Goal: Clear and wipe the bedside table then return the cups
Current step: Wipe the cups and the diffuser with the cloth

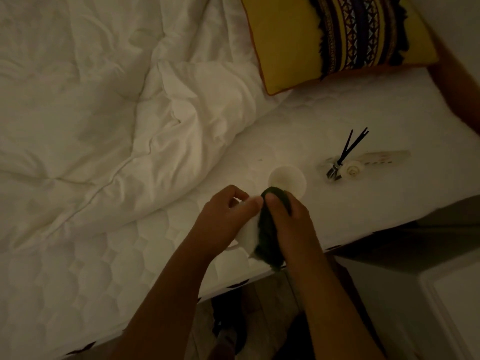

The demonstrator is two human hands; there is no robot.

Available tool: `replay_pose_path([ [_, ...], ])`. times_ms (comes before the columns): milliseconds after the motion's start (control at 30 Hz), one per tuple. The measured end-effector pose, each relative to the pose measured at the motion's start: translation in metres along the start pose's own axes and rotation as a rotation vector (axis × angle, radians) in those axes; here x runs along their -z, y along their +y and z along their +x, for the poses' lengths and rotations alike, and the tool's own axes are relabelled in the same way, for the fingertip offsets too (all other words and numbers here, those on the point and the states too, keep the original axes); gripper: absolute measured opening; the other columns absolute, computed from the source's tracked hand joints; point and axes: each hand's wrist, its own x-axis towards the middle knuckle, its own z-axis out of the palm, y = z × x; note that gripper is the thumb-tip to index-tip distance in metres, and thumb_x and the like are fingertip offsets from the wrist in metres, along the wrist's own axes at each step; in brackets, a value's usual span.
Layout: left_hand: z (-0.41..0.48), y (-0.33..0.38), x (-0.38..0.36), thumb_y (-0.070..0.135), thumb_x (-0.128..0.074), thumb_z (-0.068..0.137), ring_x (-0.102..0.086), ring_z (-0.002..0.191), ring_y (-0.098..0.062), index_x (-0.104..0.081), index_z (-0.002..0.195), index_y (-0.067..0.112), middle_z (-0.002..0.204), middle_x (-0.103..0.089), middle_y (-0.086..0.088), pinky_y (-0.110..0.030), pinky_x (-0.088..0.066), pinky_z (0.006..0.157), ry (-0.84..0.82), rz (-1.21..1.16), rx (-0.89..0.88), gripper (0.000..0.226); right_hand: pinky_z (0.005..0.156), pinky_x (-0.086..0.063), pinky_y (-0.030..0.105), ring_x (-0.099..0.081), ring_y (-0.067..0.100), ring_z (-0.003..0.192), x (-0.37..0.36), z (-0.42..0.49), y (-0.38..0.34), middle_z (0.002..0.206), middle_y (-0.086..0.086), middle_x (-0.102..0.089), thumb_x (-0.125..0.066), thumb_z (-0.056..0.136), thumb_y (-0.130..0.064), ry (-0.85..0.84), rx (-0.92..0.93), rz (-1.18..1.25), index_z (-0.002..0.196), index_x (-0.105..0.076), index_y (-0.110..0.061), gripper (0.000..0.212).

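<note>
Over the bed's near edge, my left hand (228, 216) grips a white cup (248, 233), tilted on its side. My right hand (288, 216) presses a dark green cloth (270, 229) against that cup. Just beyond my hands a second white cup (287, 179) stands upright on the mattress (337, 216), its open mouth facing up. The held cup is mostly hidden by my fingers and the cloth.
A reed diffuser (337, 166) with black sticks lies on the mattress to the right, beside a small white rose-shaped piece (353, 171). A rumpled white duvet (104, 113) covers the left. A yellow patterned pillow (337, 37) lies at the back. The bedside table's corner (454, 294) shows at lower right.
</note>
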Motion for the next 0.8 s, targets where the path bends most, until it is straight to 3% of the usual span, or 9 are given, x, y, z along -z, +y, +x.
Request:
replay_pose_path([
  [100, 0.007, -0.01, -0.002, 0.069, -0.054, 0.072, -0.064, 0.072, -0.004, -0.06, 0.092, 0.031, 0.084, -0.066, 0.009, -0.016, -0.044, 0.058, 0.11, 0.045, 0.07, 0.043, 0.071, -0.04, 0.007, -0.053, -0.011, 0.086, -0.019, -0.02, 0.016, 0.092, -0.024, -0.053, -0.051, 0.09, -0.051, 0.116, 0.193, -0.22, 0.098, -0.046, -0.039, 0.015],
  [200, 0.014, -0.022, 0.0, 0.076, -0.054, 0.063, -0.061, 0.081, -0.007, -0.055, 0.105, 0.031, 0.096, -0.063, 0.01, -0.025, -0.046, 0.064, 0.168, 0.151, 0.141, 0.061, 0.081, -0.038, -0.001, -0.045, -0.013, 0.095, -0.03, -0.034, 0.046, 0.112, -0.022, -0.045, -0.054, 0.089, -0.048, 0.029, 0.327, -0.436, 0.112, -0.049, -0.033, 0.028],
  [267, 0.018, -0.032, 0.004, 0.075, -0.057, 0.063, -0.057, 0.092, -0.011, -0.047, 0.118, 0.031, 0.11, -0.054, 0.01, -0.032, -0.051, 0.075, 0.165, 0.313, 0.087, 0.072, 0.084, -0.038, 0.0, -0.045, -0.008, 0.096, -0.031, -0.038, 0.063, 0.11, -0.02, -0.044, -0.056, 0.091, -0.046, -0.011, 0.258, -0.449, 0.112, -0.049, -0.031, 0.027],
  [367, 0.024, -0.045, 0.01, 0.068, -0.064, 0.067, -0.052, 0.101, -0.018, -0.032, 0.124, 0.033, 0.124, -0.044, 0.005, -0.042, -0.055, 0.08, 0.185, 0.479, -0.004, 0.073, 0.073, -0.034, -0.004, -0.048, -0.011, 0.087, -0.028, -0.041, 0.079, 0.092, -0.024, -0.046, -0.059, 0.09, -0.044, 0.002, 0.13, -0.395, 0.097, -0.041, -0.04, 0.02],
  [467, 0.03, -0.056, 0.01, 0.062, -0.069, 0.068, -0.05, 0.111, -0.027, -0.026, 0.129, 0.032, 0.131, -0.04, 0.0, -0.048, -0.053, 0.085, 0.205, 0.667, -0.061, 0.081, 0.071, -0.033, -0.002, -0.048, -0.013, 0.089, -0.024, -0.042, 0.089, 0.092, -0.03, -0.044, -0.057, 0.089, -0.05, -0.01, 0.051, -0.368, 0.098, -0.038, -0.045, 0.022],
  [567, 0.034, -0.065, 0.002, 0.055, -0.072, 0.07, -0.043, 0.121, -0.034, -0.025, 0.136, 0.029, 0.139, -0.035, -0.002, -0.054, -0.047, 0.094, 0.166, 0.792, -0.047, 0.085, 0.076, -0.028, -0.001, -0.043, -0.018, 0.087, -0.017, -0.041, 0.094, 0.091, -0.033, -0.038, -0.055, 0.089, -0.052, 0.009, -0.016, -0.295, 0.123, -0.045, -0.035, 0.039],
  [667, 0.038, -0.068, -0.004, 0.052, -0.073, 0.071, -0.033, 0.132, -0.035, -0.02, 0.14, 0.028, 0.148, -0.024, -0.003, -0.057, -0.039, 0.102, 0.143, 0.804, 0.001, 0.091, 0.094, -0.029, 0.014, -0.041, -0.006, 0.101, -0.006, -0.038, 0.093, 0.105, -0.026, -0.04, -0.055, 0.089, -0.052, 0.045, -0.067, -0.229, 0.141, -0.041, -0.024, 0.061],
  [800, 0.043, -0.053, -0.014, 0.06, -0.065, 0.073, -0.014, 0.144, -0.035, -0.015, 0.144, 0.028, 0.156, -0.015, -0.009, -0.062, -0.021, 0.112, 0.204, 0.886, -0.033, 0.093, 0.101, -0.031, 0.022, -0.043, 0.002, 0.116, 0.015, -0.032, 0.084, 0.125, -0.019, -0.045, -0.056, 0.088, -0.05, 0.094, -0.098, -0.13, 0.141, -0.041, -0.024, 0.06],
])
